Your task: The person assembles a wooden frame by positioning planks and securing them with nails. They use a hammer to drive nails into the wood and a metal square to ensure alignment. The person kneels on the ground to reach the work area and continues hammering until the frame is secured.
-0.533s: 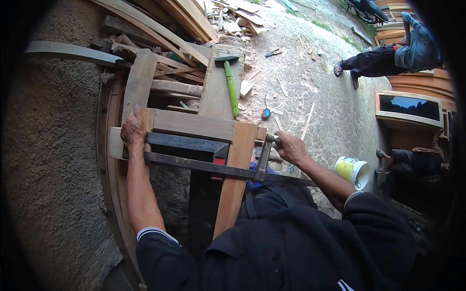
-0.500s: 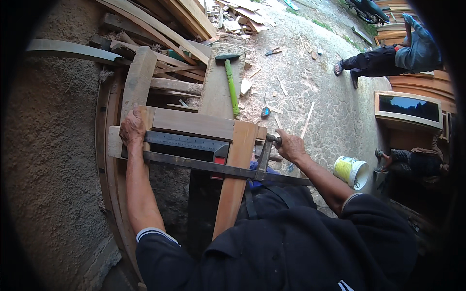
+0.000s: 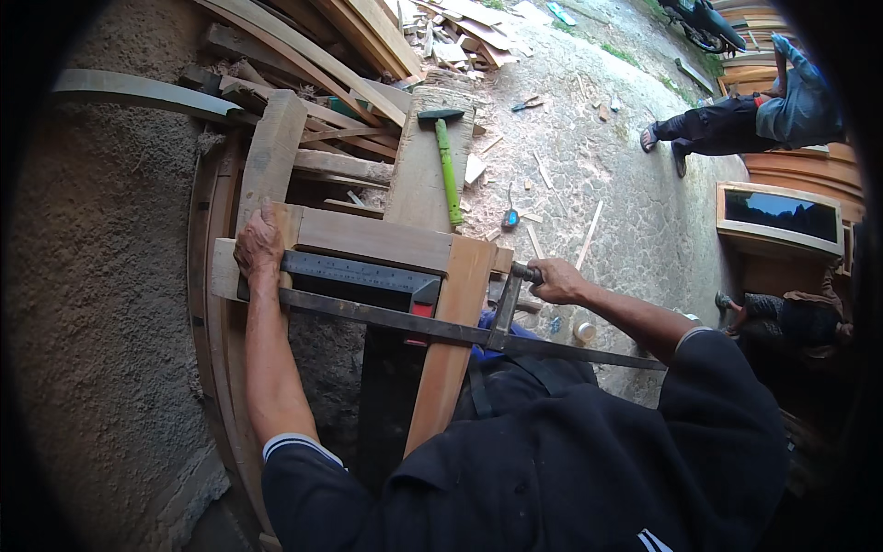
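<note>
A long dark metal bar clamp (image 3: pixel 386 316) lies across a wooden frame made of a rail (image 3: pixel 377 237) and a wider upright board (image 3: pixel 451 340). My left hand (image 3: pixel 259 244) is closed at the clamp's left end, against the frame's corner; the jaw there is hidden under it. On the right, my right hand (image 3: pixel 556 280) grips the clamp's screw handle (image 3: pixel 526 272), beside the sliding arm (image 3: pixel 504 313). Between rail and clamp bar sits a try square with a steel ruled blade (image 3: pixel 359 273) and a red-and-black stock (image 3: pixel 421 308).
A green-handled hammer (image 3: pixel 448 170) rests on a plank (image 3: pixel 414 175) beyond the frame. A blue tape measure (image 3: pixel 510 218), pliers (image 3: pixel 528 104) and wood offcuts (image 3: pixel 460 37) lie on the ground. A rough wall (image 3: pixel 110 304) rises at left. Two people are at the right, one standing (image 3: pixel 713 124).
My right hand has turned on the screw handle, its wrist and forearm now lying flatter. The white bucket is now mostly behind my right arm. The whole view has shifted slightly.
</note>
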A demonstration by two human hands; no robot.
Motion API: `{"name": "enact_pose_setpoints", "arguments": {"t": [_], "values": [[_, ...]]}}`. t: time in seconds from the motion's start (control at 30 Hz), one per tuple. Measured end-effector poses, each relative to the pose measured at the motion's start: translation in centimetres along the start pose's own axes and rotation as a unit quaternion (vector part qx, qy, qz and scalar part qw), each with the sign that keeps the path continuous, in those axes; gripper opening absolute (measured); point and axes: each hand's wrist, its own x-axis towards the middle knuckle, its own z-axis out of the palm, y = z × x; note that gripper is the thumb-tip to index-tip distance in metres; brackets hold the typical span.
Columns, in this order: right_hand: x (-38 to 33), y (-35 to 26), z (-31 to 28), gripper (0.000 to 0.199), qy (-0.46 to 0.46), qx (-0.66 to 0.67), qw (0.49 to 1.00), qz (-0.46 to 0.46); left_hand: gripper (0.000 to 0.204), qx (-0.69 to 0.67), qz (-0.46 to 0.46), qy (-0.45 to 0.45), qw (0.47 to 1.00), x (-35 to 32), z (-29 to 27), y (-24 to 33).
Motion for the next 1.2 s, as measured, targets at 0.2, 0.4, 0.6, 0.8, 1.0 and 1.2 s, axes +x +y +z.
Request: {"name": "enact_pose_setpoints", "arguments": {"t": [0.2,0.4,0.6,0.8,1.0,1.2], "values": [[-1.3,-1.5,2.1,0.021,0.080,-0.071,0.986,0.124,0.076,-0.003,-0.005,-0.003,1.000,0.4,0.4,-0.3],[1.3,-0.1,-1.0,0.017,-0.127,0.061,0.987,0.071,0.074,0.002,-0.011,0.019,1.000,0.3,0.9,-0.5],[2.0,-0.2,-3.9,0.010,-0.343,0.242,0.897,0.141,0.068,-0.003,-0.008,0.017,1.000,0.2,0.5,-0.3],[4.4,-1.1,-7.7,0.067,-0.306,0.236,0.921,-0.052,0.053,-0.104,0.027,0.041,0.993,0.9,1.1,-1.5],[12.7,-4.9,-9.4,0.070,0.015,0.230,0.968,-0.103,0.038,-0.147,0.064,0.211,0.964,-1.7,1.8,-6.0],[19.4,-9.2,-5.3,0.067,0.185,0.070,0.979,-0.049,0.048,-0.163,-0.010,0.178,0.970,-7.6,2.5,-8.6]]}}
